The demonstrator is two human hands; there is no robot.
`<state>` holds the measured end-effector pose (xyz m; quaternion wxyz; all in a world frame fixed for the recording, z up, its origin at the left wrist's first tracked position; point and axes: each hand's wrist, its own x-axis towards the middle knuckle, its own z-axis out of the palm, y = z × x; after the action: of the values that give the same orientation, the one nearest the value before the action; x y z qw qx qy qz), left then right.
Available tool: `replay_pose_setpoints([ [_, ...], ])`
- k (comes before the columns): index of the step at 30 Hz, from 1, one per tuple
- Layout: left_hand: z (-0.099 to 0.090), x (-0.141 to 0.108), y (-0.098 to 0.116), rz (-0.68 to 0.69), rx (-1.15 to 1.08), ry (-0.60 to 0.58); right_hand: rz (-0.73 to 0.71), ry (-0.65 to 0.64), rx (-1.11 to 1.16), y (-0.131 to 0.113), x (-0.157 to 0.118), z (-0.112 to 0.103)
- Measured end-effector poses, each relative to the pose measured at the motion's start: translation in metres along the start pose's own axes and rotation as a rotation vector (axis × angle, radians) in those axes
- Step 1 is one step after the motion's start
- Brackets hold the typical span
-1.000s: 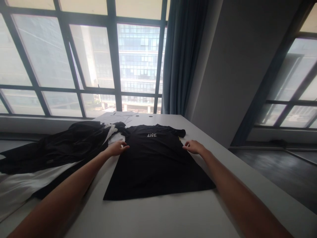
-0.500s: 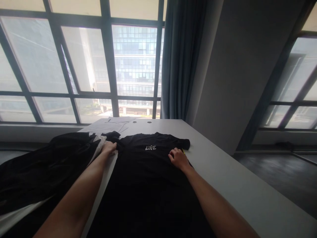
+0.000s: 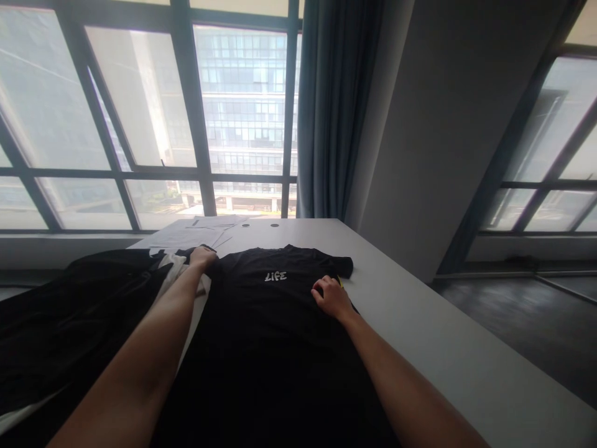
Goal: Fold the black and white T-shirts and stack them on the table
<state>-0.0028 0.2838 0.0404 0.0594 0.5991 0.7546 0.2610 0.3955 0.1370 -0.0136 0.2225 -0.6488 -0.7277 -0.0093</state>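
Note:
A black T-shirt (image 3: 275,336) with small white lettering, upside down from where I stand, lies spread on the white table. At its left sleeve, my left hand (image 3: 203,256) is closed on the black cloth; its fingertips are partly hidden. My right hand (image 3: 332,297) rests at the shirt's right side, below the other sleeve, with curled fingers closed on the cloth. A bit of yellow (image 3: 340,282) shows just behind that hand. Left of my left forearm lies a heap of black clothing (image 3: 84,311) with white parts.
Several paper sheets (image 3: 191,231) lie at the far left of the white table (image 3: 420,336), near two dark round spots in its top. Beyond stand large windows (image 3: 242,106), a blue-grey curtain (image 3: 331,112) and a grey pillar (image 3: 448,124).
My left hand has moved slightly forward along the sleeve, away from me. My right hand stays at the shirt's right side. The view has shifted a little.

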Motion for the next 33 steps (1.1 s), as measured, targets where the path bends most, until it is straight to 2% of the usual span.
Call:
replay_pose_setpoints([
  [4, -0.003, 0.000, 0.046, 0.035, -0.076, -0.002, -0.003, -0.002, 0.004, 0.000, 0.000, -0.001],
  [8, 0.009, -0.003, 0.094, 0.121, -0.141, -0.038, 0.000, -0.004, 0.011, 0.000, 0.000, -0.001],
  [13, 0.040, -0.009, 0.137, 0.198, -0.187, -0.064, 0.015, -0.018, 0.025, 0.000, 0.000, -0.002],
  [18, 0.077, -0.024, 0.160, 0.295, -0.210, -0.148, 0.017, -0.026, 0.026, -0.001, -0.001, -0.003],
  [22, 0.090, -0.035, 0.159, 0.421, -0.192, -0.267, 0.014, -0.031, 0.028, 0.000, -0.001, -0.003],
  [26, 0.077, -0.033, 0.136, 0.493, -0.092, -0.251, 0.011, -0.022, 0.032, 0.000, -0.001, -0.002],
  [30, 0.061, -0.025, 0.100, 0.444, 0.149, -0.196, 0.013, -0.012, 0.039, 0.000, -0.001, -0.002],
  [33, 0.059, -0.021, 0.082, 0.374, 0.269, -0.192, 0.012, -0.021, 0.036, -0.001, -0.001, -0.003],
])
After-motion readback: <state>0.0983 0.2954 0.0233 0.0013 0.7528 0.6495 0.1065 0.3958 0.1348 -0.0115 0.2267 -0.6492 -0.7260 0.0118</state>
